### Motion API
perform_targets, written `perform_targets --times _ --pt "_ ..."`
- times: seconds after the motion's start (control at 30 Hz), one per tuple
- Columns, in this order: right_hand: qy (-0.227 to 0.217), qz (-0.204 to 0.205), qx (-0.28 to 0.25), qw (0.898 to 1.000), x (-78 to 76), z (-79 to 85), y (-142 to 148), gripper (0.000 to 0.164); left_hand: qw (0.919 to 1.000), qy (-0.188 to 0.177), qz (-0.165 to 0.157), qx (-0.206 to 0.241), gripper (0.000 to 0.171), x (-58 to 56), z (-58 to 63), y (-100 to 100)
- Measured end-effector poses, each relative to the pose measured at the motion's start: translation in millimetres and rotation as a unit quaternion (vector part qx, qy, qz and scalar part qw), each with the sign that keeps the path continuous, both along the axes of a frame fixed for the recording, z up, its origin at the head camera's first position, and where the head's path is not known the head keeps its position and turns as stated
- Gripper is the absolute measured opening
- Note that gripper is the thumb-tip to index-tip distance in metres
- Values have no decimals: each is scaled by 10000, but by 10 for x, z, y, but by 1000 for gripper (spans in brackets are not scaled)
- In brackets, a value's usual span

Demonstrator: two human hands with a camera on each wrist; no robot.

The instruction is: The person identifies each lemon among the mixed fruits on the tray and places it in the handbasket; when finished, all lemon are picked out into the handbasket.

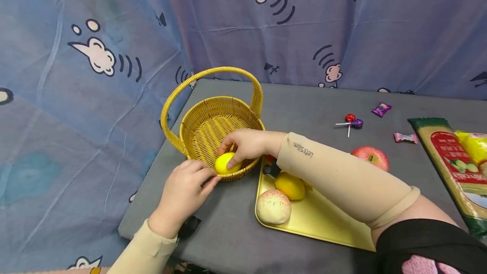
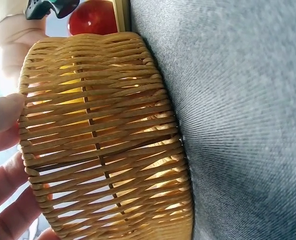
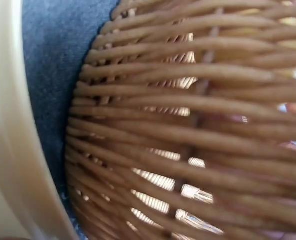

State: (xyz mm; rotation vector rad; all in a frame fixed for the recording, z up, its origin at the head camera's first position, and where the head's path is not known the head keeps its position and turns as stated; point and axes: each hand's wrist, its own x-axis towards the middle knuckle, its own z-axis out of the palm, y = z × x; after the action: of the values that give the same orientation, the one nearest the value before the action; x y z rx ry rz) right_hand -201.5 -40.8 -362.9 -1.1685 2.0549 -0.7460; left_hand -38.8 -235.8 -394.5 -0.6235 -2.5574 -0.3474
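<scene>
A yellow wicker basket with a tall arched handle stands on the grey table. My left hand pinches its near rim, fingers over the edge; the left wrist view shows the woven wall up close beside those fingers. Just inside that rim, my right hand holds a bright yellow lemon between thumb and fingers. Through the weave in the left wrist view, a patch of yellow shows. Basket wall fills most of the right wrist view, and the right fingers are mostly hidden there.
Right of the basket, a yellow tray carries a peach-like bun, a yellow fruit and a red fruit. Farther right lie an apple, lollipops, wrapped candies and a long red-and-gold packet.
</scene>
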Motion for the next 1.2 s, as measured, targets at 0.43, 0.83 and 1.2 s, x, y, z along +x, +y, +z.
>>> perform_targets --times 0.43,0.83,1.2 --pt "641 169 349 9972 46 -2 -2 36 10000 -58 27 -23 10 -3 11 20" --pt "652 217 297 9972 30 124 120 48 10000 -10 38 8 11 6 34 35" --pt "425 -95 -730 9964 73 367 469 44 9999 -68 96 -9 12 15 20 31"
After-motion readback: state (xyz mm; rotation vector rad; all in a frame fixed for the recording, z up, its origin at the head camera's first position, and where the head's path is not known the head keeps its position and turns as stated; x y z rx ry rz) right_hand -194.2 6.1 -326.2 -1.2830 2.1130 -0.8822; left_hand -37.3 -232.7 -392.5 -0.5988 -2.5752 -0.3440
